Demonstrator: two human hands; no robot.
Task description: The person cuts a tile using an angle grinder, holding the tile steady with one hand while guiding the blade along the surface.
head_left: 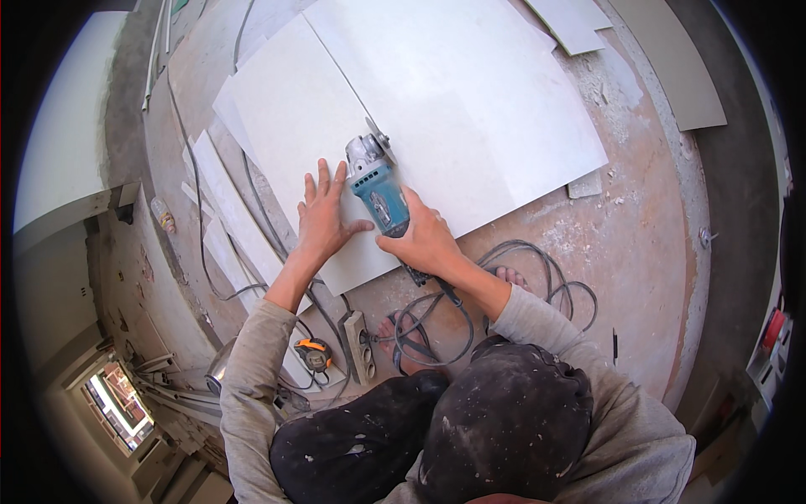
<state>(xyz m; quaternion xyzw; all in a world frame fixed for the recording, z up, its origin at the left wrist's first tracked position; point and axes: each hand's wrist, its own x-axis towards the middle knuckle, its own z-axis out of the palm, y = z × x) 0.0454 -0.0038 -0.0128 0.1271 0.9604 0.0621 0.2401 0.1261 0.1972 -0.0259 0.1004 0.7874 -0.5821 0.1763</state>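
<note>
My right hand (424, 239) is wrapped round the rear body of a blue angle grinder (379, 195) with a silver gear head. Its thin cutting disc (375, 134) stands on edge at a dark straight cut line in a large white tile (294, 109). Whether the disc is spinning I cannot tell. My left hand (326, 214) lies on the tile just left of the grinder, fingers spread, holding nothing. The grinder's black cable (441, 290) runs back from its rear end toward my feet.
By my left knee lie a power strip (359, 349) and an orange-black tape measure (314, 354). Cable loops (550, 269) cross the floor around my feet. Narrow white strips (231, 197) lie at the left. More cut pieces (571, 23) lie at the far right; a dark pencil-like stick (614, 346) lies nearer.
</note>
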